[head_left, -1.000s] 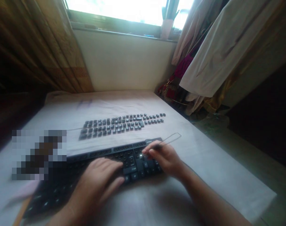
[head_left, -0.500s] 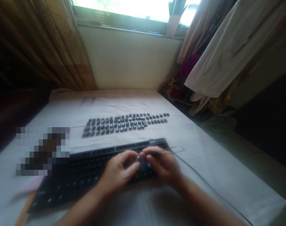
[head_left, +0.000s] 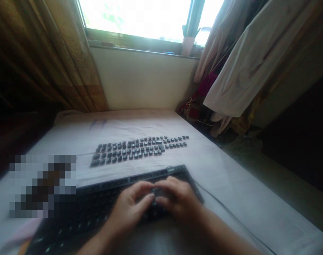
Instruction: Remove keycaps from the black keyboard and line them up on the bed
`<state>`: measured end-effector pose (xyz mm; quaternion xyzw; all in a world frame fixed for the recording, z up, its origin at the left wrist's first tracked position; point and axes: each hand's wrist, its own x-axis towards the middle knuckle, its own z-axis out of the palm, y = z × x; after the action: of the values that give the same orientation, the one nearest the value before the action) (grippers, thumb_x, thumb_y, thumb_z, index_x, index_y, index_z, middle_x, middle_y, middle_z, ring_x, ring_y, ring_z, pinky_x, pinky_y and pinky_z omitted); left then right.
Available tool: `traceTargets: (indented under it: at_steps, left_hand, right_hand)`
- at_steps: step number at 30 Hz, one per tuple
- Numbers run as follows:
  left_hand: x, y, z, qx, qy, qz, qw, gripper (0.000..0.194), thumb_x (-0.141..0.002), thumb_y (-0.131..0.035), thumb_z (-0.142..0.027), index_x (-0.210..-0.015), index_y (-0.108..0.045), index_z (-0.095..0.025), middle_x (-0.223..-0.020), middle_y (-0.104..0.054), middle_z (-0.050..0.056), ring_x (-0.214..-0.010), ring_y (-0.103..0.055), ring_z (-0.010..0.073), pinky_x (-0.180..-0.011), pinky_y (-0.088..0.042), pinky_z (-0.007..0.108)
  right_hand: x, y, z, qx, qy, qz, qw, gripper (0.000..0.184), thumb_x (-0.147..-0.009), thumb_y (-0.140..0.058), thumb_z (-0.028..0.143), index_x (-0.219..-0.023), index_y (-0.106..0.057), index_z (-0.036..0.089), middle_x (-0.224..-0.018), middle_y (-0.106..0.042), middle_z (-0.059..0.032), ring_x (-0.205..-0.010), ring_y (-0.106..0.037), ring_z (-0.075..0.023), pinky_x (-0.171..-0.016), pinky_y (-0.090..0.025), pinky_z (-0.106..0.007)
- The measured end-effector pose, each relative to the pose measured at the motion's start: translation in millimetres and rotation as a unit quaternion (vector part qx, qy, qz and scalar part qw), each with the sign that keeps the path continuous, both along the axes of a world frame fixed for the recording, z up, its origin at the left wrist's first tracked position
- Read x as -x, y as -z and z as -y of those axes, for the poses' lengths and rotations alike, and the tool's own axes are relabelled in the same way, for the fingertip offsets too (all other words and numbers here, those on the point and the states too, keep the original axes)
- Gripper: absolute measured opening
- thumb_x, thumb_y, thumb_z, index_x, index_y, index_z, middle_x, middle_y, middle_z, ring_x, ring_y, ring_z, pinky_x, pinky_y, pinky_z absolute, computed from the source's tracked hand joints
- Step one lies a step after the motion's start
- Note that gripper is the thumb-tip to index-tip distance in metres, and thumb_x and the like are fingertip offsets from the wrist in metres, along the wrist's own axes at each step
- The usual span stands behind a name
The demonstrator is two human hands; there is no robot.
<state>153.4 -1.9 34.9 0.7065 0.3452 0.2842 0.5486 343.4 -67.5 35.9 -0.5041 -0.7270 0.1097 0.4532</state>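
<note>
My left hand (head_left: 133,205) is over the right part of a black keyboard (head_left: 108,202), thumb and index finger pinched around a small dark keycap (head_left: 154,191). My right hand (head_left: 181,198) is curled close beside it, its fingertips meeting the left ones at the keycap. The right palm hides whatever else it holds; the thin wire tool seen earlier does not show now. Beyond the keyboard, several loose black keycaps (head_left: 129,153) lie in rows on the pale cloth (head_left: 230,191).
A cable (head_left: 225,209) runs from behind the keyboard to the lower right. A blurred-out object (head_left: 44,184) lies at the left, near a pink item (head_left: 28,230). A curtain (head_left: 71,63) and hanging clothes (head_left: 235,71) flank the window.
My left hand has moved right to meet my right hand at the keycap. The wire tool in my right hand has gone out of sight. The view has shifted slightly.
</note>
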Motion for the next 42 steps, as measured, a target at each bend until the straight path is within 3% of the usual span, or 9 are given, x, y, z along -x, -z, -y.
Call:
traceTargets:
  at_steps: [3,13,23,26,30,33,38,42]
  left_hand:
    - [2,3.5,0,-0.019,0.009,-0.002,1.000,0.021,-0.084,-0.066,-0.032,-0.100,-0.074,-0.022,-0.099,-0.079,0.004,-0.092,-0.075,0.0231,-0.084,-0.059,0.031]
    - [3,10.6,-2,-0.066,0.000,0.008,0.998,0.020,-0.086,-0.065,-0.031,-0.101,-0.076,-0.024,-0.098,-0.080,0.003,-0.091,-0.074,0.0224,-0.083,-0.059,0.029]
    - [3,8.9,0,-0.058,-0.007,0.014,0.998,0.025,-0.088,-0.062,-0.037,-0.104,-0.075,-0.023,-0.101,-0.079,0.006,-0.094,-0.074,0.0239,-0.085,-0.059,0.032]
    - [3,12.8,0,-0.067,-0.011,0.020,0.997,0.033,-0.090,-0.061,-0.038,-0.119,-0.069,-0.025,-0.109,-0.078,0.007,-0.099,-0.074,0.0240,-0.089,-0.059,0.035]
    - [4,18.1,1,-0.106,-0.031,0.002,0.994,0.035,-0.090,-0.059,-0.036,-0.123,-0.066,-0.025,-0.110,-0.078,0.007,-0.098,-0.075,0.0225,-0.087,-0.060,0.033]
    - [4,20.0,2,-0.165,-0.025,-0.016,0.986,0.031,-0.089,-0.059,-0.032,-0.117,-0.069,-0.025,-0.106,-0.079,0.006,-0.094,-0.076,0.0210,-0.085,-0.061,0.031]
    - [5,21.7,2,-0.222,-0.022,-0.028,0.974,0.028,-0.090,-0.058,-0.029,-0.114,-0.070,-0.028,-0.105,-0.079,0.004,-0.094,-0.076,0.0199,-0.084,-0.061,0.029]
    - [5,22.1,1,-0.228,-0.023,-0.035,0.973,0.027,-0.089,-0.059,-0.028,-0.113,-0.071,-0.028,-0.105,-0.079,0.003,-0.094,-0.076,0.0196,-0.085,-0.061,0.028]
  right_hand:
    - [2,2.9,-2,0.012,-0.008,-0.004,1.000,0.009,-0.088,-0.065,0.022,-0.094,-0.071,0.020,-0.081,-0.072,-0.0060,-0.071,-0.070,-0.0176,-0.065,-0.056,-0.027]
    - [4,-4.9,-3,0.013,-0.006,0.006,1.000,0.011,-0.083,-0.066,0.020,-0.093,-0.072,0.021,-0.081,-0.073,-0.0061,-0.069,-0.070,-0.0178,-0.063,-0.056,-0.026]
    - [2,-13.0,-8,0.006,0.011,0.123,0.992,0.010,-0.081,-0.071,0.028,-0.089,-0.074,0.022,-0.079,-0.074,-0.0052,-0.064,-0.070,-0.0180,-0.058,-0.053,-0.025]
    - [-21,-22.4,-21,0.025,0.013,0.102,0.994,0.011,-0.083,-0.070,0.027,-0.092,-0.075,0.022,-0.083,-0.075,-0.0055,-0.068,-0.070,-0.0176,-0.063,-0.055,-0.026]
    - [-74,-28.3,-59,0.119,0.171,0.102,0.973,0.017,-0.081,-0.071,0.027,-0.096,-0.077,0.021,-0.087,-0.077,-0.0064,-0.072,-0.070,-0.0190,-0.068,-0.055,-0.029]
    - [-102,-19.3,-89,0.168,0.212,0.120,0.955,0.014,-0.076,-0.074,0.022,-0.088,-0.080,0.019,-0.079,-0.078,-0.0058,-0.071,-0.070,-0.0204,-0.069,-0.054,-0.030]
    - [-105,0.4,-112,0.238,0.237,0.147,0.930,0.019,-0.075,-0.075,0.025,-0.093,-0.081,0.023,-0.082,-0.079,-0.0032,-0.075,-0.072,-0.0197,-0.070,-0.053,-0.028]
    - [-99,2.6,-115,0.263,0.245,0.163,0.919,0.024,-0.079,-0.073,0.030,-0.101,-0.080,0.024,-0.093,-0.080,-0.0045,-0.085,-0.072,-0.0216,-0.078,-0.053,-0.029]
